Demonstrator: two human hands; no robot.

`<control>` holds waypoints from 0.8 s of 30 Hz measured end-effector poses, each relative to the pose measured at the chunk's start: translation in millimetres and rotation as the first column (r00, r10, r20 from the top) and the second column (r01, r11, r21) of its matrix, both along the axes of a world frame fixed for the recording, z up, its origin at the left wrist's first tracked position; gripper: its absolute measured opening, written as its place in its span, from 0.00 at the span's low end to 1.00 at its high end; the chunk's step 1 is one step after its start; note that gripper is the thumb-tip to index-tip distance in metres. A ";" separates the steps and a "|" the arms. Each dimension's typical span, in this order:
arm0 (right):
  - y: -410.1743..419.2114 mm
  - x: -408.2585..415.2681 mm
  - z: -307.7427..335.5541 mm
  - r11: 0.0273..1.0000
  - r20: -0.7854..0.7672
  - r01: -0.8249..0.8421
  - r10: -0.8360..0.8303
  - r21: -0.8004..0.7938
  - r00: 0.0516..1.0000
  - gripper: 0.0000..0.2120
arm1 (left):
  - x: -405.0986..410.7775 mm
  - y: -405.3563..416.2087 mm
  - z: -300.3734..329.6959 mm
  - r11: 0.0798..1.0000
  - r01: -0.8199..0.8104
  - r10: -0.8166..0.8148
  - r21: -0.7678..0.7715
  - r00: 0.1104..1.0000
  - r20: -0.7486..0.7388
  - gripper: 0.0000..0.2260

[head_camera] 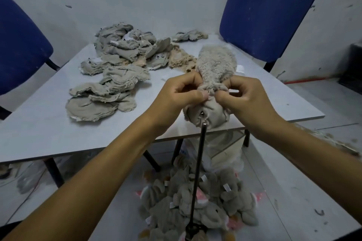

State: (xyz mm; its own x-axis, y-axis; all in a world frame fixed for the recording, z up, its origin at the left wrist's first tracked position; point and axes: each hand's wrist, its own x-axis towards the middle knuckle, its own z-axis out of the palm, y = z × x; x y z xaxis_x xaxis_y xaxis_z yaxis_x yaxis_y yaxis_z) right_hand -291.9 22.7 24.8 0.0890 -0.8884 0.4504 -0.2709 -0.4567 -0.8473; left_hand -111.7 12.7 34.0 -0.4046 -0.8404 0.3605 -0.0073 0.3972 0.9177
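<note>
Between two hands [184, 93] [247, 97], one plush skin [215, 62].

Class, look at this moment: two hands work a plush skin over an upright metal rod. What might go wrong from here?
1. The left hand and right hand pinch the plush skin tightly; hard pulling might tear a seam.
2. The rod presses into the fabric just below the fingers; a slip could jab one.
3. The thin rod stands among the floor pile of toys; sideways force may tip it.
</note>
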 end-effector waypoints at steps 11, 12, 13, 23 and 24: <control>-28.9 20.5 -20.3 0.918 0.099 -0.010 -0.032 0.396 0.995 0.10 | 7.8 -8.2 -19.6 0.989 -0.146 0.140 0.018 0.969 0.205 0.09; -29.0 15.5 -16.7 0.859 0.243 -0.200 0.091 0.472 0.966 0.09 | 12.3 -12.0 -19.4 0.987 -0.124 0.111 0.100 0.986 0.126 0.09; -27.8 8.5 -13.9 0.784 0.366 -0.375 0.203 0.494 0.908 0.06 | 17.3 -16.2 -19.4 0.981 -0.105 0.097 0.163 0.994 0.056 0.10; -19.4 18.3 -42.7 0.962 0.077 -0.084 0.066 0.259 0.995 0.09 | 4.2 -27.2 -46.8 0.912 -0.355 0.361 0.203 0.933 0.011 0.13; -19.1 21.1 -43.0 0.970 0.039 -0.045 0.037 0.241 0.999 0.10 | 4.9 -27.3 -46.6 0.911 -0.351 0.362 0.218 0.932 -0.012 0.12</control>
State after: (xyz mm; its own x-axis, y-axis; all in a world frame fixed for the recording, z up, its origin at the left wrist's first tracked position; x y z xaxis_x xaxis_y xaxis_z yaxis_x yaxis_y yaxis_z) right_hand -270.8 3.5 -18.2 0.1156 -0.9671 0.2264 -0.2254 -0.2476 -0.9423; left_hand -106.8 -14.6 -12.6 -0.0499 -0.9836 0.1731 -0.0640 0.1762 0.9823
